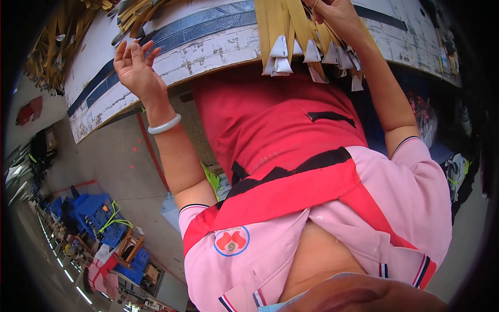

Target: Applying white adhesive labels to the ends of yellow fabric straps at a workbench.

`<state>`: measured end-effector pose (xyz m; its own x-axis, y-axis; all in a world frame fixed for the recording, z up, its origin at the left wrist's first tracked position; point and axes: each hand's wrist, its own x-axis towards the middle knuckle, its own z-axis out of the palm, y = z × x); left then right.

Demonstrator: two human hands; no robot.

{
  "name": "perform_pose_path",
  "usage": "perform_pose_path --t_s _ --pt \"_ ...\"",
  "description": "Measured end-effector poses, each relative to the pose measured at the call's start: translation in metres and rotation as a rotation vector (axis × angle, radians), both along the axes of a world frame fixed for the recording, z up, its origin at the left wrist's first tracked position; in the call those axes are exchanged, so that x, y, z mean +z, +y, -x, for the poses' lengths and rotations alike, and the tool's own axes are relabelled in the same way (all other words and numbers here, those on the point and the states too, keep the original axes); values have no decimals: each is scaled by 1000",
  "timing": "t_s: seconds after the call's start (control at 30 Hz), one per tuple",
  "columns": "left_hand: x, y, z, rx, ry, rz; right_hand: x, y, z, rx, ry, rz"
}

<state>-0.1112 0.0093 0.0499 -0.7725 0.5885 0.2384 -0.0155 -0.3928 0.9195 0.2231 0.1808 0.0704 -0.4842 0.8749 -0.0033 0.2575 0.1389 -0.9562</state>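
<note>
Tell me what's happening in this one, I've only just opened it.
A person in a red apron is at a table. Their right hand, partly cut off by the frame, is at tan straps whose white ends hang over the near edge; its grip can't be seen clearly. The left hand, apparently empty, is near another pile of straps.

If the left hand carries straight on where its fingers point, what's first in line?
Probably the grey-ended tan straps just beyond the left hand, though its height is unclear.
</note>
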Motion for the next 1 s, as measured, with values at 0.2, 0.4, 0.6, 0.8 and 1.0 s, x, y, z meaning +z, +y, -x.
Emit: perform_pose_path --t_s 0.2,0.4,0.6,0.8,1.0 --pt "-35 -4 -52 -383 166 304 -12 -26 5 465 -340 -454" --pt "-57 7 -107 -600 280 391 -32 -43 30 728 -669 -550" --pt "-56 13 -125 -697 305 364 -38 -36 20 659 -277 -496" --pt "-56 25 -132 -782 265 283 -25 -31 20 623 -127 -3" --pt "-60 22 -132 -825 113 410 -25 -33 12 759 -354 -356"
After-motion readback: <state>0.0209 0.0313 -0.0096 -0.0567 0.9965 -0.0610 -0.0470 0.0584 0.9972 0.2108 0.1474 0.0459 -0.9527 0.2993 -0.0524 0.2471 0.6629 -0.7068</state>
